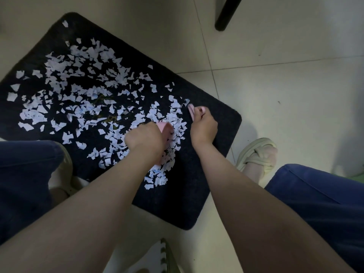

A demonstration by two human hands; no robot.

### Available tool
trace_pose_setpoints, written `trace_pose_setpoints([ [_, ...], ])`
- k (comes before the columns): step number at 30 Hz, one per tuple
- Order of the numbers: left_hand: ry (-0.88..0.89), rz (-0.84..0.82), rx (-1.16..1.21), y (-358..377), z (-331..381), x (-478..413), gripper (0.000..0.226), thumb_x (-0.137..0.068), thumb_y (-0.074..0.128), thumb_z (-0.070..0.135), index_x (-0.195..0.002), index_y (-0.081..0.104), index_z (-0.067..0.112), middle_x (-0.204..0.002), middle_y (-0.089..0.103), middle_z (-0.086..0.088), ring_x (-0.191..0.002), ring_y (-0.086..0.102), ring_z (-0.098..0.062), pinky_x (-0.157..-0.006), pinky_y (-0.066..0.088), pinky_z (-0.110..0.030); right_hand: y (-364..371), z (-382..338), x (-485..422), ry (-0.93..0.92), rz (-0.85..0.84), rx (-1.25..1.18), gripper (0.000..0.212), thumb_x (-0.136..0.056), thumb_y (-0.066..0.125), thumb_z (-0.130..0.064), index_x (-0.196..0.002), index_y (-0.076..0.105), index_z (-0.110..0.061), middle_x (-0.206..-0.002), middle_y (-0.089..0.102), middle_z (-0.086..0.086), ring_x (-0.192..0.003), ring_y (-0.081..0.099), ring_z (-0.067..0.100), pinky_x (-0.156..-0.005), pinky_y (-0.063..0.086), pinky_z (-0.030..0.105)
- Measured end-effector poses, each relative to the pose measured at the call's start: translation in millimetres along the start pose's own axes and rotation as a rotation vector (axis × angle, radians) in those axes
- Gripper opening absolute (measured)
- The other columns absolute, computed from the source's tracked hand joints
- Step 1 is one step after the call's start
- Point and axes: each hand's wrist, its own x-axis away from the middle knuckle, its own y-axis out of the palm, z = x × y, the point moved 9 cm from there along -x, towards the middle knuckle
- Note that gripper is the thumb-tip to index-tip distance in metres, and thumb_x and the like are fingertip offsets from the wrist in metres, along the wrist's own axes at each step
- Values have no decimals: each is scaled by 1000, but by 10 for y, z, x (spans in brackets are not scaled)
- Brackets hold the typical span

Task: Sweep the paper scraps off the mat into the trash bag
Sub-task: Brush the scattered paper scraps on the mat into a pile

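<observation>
White scraps [82,89], black mat [206,154], pink tools [190,110].

Across the mat [214,134], paper scraps [82,91] crowd the left and middle; its right strip is bare. Open tiled floor [285,91] lies rightward. A dark furniture leg [226,14] stands beyond; knees [29,164] and a sandalled foot [258,154] flank the near side.

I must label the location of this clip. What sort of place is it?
Probably an indoor room, perhaps a home: a pale tiled floor, a dark mat laid on it, strewn with paper scraps, and a black furniture leg at the top.
</observation>
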Motion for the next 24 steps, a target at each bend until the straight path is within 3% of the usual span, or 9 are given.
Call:
trace_pose_setpoints([
  [3, 8, -19, -28, 29, -92, 216, 21, -91, 49, 14, -110, 56, 9, -68, 45, -3, -58, 45, -16, -49, 33, -24, -51, -110, 119, 4, -144, 72, 30, -101, 45, -32, -91, 63, -10, -73, 57, -2, -73, 56, 20, -61, 33, 27],
  [7, 33, -21, -44, -54, -293, 570, 15, -91, 46, 14, -101, 56, 10, -70, 49, -2, -67, 53, -19, -53, 37, -24, -234, -449, 317, -102, -289, 193, 29, -100, 47, -31, -95, 65, -8, -83, 63, 5, -73, 54, 21, -58, 31, 28],
  [9, 51, 7, -63, -163, -403, 781, 7, -89, 47, 9, -93, 46, 15, -71, 49, -1, -72, 55, -20, -57, 40, -25, -390, -631, 430, -137, -322, 256, 29, -99, 48, -30, -95, 66, -9, -88, 64, 7, -75, 51, 21, -62, 30, 26],
  [13, 111, 85, -63, -459, -538, 1142, 14, -87, 49, 5, -92, 41, 16, -73, 49, -1, -81, 60, -20, -60, 43, -24, -672, -946, 580, -189, -335, 412, 29, -98, 49, -26, -72, 52, -13, -92, 64, 17, -84, 54, 31, -66, 30, 25],
  [17, 190, 99, -60, -712, -486, 1333, 23, -88, 49, 2, -99, 43, 21, -73, 45, 0, -95, 63, -22, -76, 48, -27, -790, -1055, 642, -210, -359, 532, 24, -98, 49, -24, -83, 59, -8, -107, 66, 20, -91, 56, 33, -69, 33, 26],
  [19, 206, 126, -61, -833, -519, 1356, 26, -89, 48, 5, -100, 45, 28, -73, 45, 0, -94, 63, -23, -74, 47, -27, -824, -1107, 617, -198, -347, 549, 28, -97, 51, -25, -75, 53, -8, -99, 66, 19, -95, 58, 35, -70, 33, 27],
  [21, 223, 181, -79, -961, -517, 1337, 32, -89, 49, 7, -111, 49, 30, -73, 44, 0, -92, 63, -22, -70, 46, -27, -827, -1120, 553, -155, -330, 539, 33, -97, 49, -21, -67, 44, -8, -82, 57, 16, -86, 52, 33, -69, 32, 27],
  [24, 200, 186, -70, -960, -524, 1107, 26, -90, 48, 6, -95, 41, 31, -71, 39, -1, -83, 57, -23, -65, 43, -27, -676, -973, 413, -66, -334, 497, 29, -100, 44, -21, -77, 52, -4, -95, 58, 17, -89, 53, 31, -71, 37, 28],
])
